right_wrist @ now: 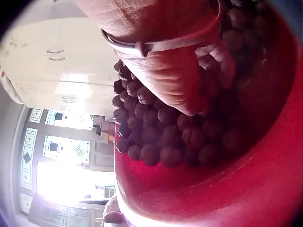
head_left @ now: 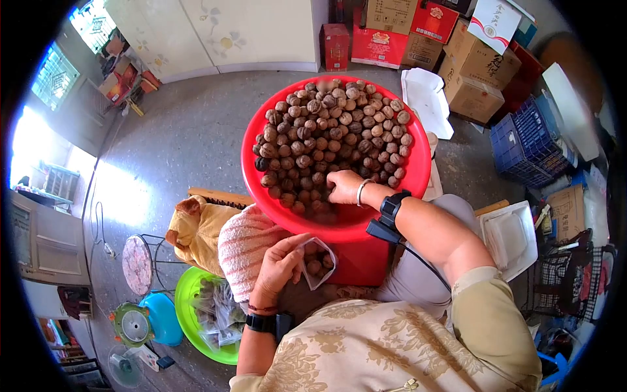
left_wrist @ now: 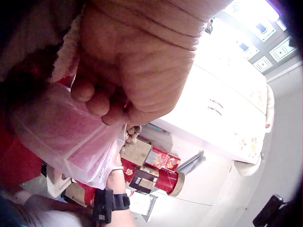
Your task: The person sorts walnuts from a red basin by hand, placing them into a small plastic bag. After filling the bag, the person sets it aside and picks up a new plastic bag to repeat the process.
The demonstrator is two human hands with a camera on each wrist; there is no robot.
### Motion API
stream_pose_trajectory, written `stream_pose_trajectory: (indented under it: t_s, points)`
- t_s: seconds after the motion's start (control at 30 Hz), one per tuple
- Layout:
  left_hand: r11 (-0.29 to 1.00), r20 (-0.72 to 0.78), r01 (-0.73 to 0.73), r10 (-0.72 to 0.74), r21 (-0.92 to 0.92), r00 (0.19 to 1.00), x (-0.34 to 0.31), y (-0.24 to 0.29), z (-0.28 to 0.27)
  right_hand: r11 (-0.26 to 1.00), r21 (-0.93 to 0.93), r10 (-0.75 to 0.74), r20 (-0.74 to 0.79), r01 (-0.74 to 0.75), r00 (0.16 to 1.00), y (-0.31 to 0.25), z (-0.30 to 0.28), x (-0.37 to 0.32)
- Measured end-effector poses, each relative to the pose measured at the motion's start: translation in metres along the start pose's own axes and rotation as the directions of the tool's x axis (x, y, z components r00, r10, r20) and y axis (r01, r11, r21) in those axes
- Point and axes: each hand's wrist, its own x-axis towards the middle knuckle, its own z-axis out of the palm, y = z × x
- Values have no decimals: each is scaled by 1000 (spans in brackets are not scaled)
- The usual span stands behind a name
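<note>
A wide red basin (head_left: 257,196) is heaped with brown walnuts (head_left: 317,121). My right hand (head_left: 346,187) reaches into the near part of the heap, its curled fingers (right_wrist: 222,66) closing among the walnuts; what lies inside the palm is hidden. Below the basin's near rim, my left hand (head_left: 281,264) grips the edge of a clear plastic bag (head_left: 315,279) between thumb and fingers. The bag's mouth gapes upward, and several walnuts show inside. In the left wrist view the bag (left_wrist: 71,137) hangs beneath the curled fingers.
A green basin (head_left: 186,307) with filled plastic bags stands at the lower left, near a pink towel (head_left: 251,245) and a round stool (head_left: 137,264). Cartons (head_left: 480,65), a white foam tray (head_left: 428,101) and a blue crate (head_left: 526,144) line the right side.
</note>
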Motion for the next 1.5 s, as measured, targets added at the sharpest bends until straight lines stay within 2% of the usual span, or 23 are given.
stream_pose_trajectory:
  t_s: [0.17, 0.27, 0.33, 0.6, 0.67, 0.7, 0.73, 0.8, 0.87, 1.0, 1.07, 1.13, 1.2, 1.27, 1.33, 1.37, 1.5]
  points:
    - [1000, 8, -7, 7, 5, 1000, 0, -1, -1, 999, 41, 35, 10, -35, 999, 2, 2, 0]
    - [1000, 6, -7, 7, 22, 1000, -1, 2, 2, 999, 42, -21, -32, 22, 999, 2, 3, -4]
    - [1000, -8, -5, 5, 27, 1000, -2, 3, 3, 998, -41, -44, -3, 44, 999, 5, 4, -2]
    - [1000, 2, -11, 11, 11, 1000, -3, 3, 2, 998, -65, 11, -43, -13, 999, -5, -16, -4]
    - [1000, -11, -6, 6, 19, 1000, -4, 4, 3, 999, 13, -32, -76, 33, 997, -16, -28, -14]
    - [1000, -7, -11, 11, 19, 1000, -3, 3, 3, 995, 99, -5, -48, 10, 999, -27, -35, -20]
    - [1000, -5, -15, 15, 19, 1000, -4, 3, 3, 995, 97, -10, -39, 14, 999, -37, -42, -28]
    - [1000, -6, -15, 15, 23, 1000, -3, 4, 3, 935, 334, -125, -4, 119, 992, -57, -55, -45]
    - [999, -9, -16, 17, 29, 1000, -2, 4, 3, 927, 343, -170, 26, 151, 985, -75, -68, -60]
    - [1000, -8, 4, -4, 31, 1000, -2, 4, 1, 819, 510, -363, 108, 262, 925, -92, -77, -81]
    - [1000, 2, 6, -6, 22, 1000, -1, 2, 2, 791, 559, -437, 230, 249, 870, -94, -75, -86]
    - [1000, -43, 24, -23, 13, 999, 0, 1, 3, 778, 585, -447, 260, 229, 856, -94, -73, -89]
    - [1000, -29, 21, -20, 21, 999, -1, 2, 2, 819, 544, -389, 287, 185, 875, -94, -74, -89]
    - [999, -14, 15, -14, 30, 1000, 0, 1, 1, 841, 515, -344, 275, 164, 898, -90, -77, -86]
    - [999, -12, -7, 8, 33, 1000, 1, 1, 2, 837, 477, -377, 145, 269, 915, -80, -75, -80]
    - [999, -9, -9, 9, 32, 1000, 1, 1, 2, 849, 452, -373, 145, 273, 917, -81, -78, -80]
    - [999, -25, -9, 10, 47, 1000, 1, 0, 2, 803, 529, -359, 63, 274, 931, -85, -74, -83]
